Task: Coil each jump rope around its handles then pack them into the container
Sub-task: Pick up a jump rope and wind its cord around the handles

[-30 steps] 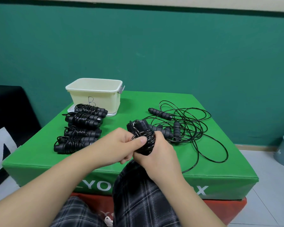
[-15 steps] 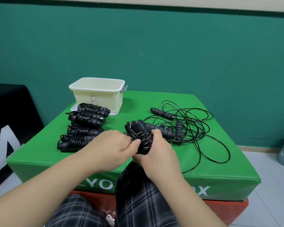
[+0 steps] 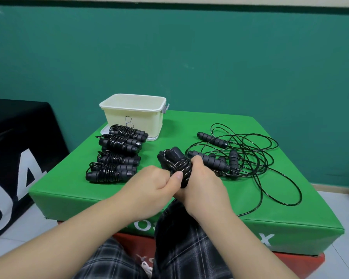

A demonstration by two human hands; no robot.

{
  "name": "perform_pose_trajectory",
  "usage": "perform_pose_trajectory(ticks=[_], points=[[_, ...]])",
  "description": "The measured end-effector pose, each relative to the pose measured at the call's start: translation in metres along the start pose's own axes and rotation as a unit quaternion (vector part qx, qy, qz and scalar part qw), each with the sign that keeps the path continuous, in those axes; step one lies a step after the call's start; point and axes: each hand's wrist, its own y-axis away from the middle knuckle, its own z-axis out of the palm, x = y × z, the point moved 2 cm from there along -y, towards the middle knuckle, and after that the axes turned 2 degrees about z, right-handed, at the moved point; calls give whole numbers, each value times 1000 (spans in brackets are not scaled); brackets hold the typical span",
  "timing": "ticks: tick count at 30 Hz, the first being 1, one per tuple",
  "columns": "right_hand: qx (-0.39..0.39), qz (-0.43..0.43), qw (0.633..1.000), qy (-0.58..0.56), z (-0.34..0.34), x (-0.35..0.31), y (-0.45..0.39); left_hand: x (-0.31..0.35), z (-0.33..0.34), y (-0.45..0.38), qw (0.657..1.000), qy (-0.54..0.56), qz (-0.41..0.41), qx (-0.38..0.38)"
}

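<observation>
The right hand [image 3: 201,184] grips the coiled jump rope [image 3: 176,164] by its lower end; the left hand [image 3: 153,184] pinches the cord against the bundle with the thumb, over the worktop's [image 3: 189,125] near edge. Compared with the earlier frame, the left thumb has shifted slightly along the coil. Four finished bundles [image 3: 117,154] lie toward the left edge. The container [image 3: 133,115] stands at the far left corner. Loose ropes [image 3: 240,156] spread toward the right edge.
</observation>
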Motion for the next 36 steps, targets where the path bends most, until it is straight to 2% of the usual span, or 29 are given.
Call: perform_pose_trajectory(ticks=[5,8,12,17,22,24,27,29,32,36], points=[[-7,-16,1000,-19,8,-11,-12,-16,-3,-1,996,83,-12,39],[-19,-36,999,-36,22,-15,-25,-40,-2,1,970,231,-32,62],[-48,-93,994,24,47,-16,-45,-76,4,3,942,308,-63,116],[-82,-110,987,88,69,-4,-67,-133,-8,0,895,350,-194,198],[-91,-110,987,76,81,3,-71,-194,-23,-15,807,472,-307,176],[-90,-109,987,73,82,5,-70,-213,-27,-21,790,473,-357,159],[-78,-99,990,60,81,8,-68,-225,-29,-35,794,421,-406,165],[-70,-88,993,46,80,10,-68,-221,-30,-46,809,372,-414,187],[-57,-66,996,25,78,11,-68,-209,-24,-55,859,246,-405,193],[-30,-32,999,-7,72,17,-67,-191,-7,-50,923,129,-324,162]])
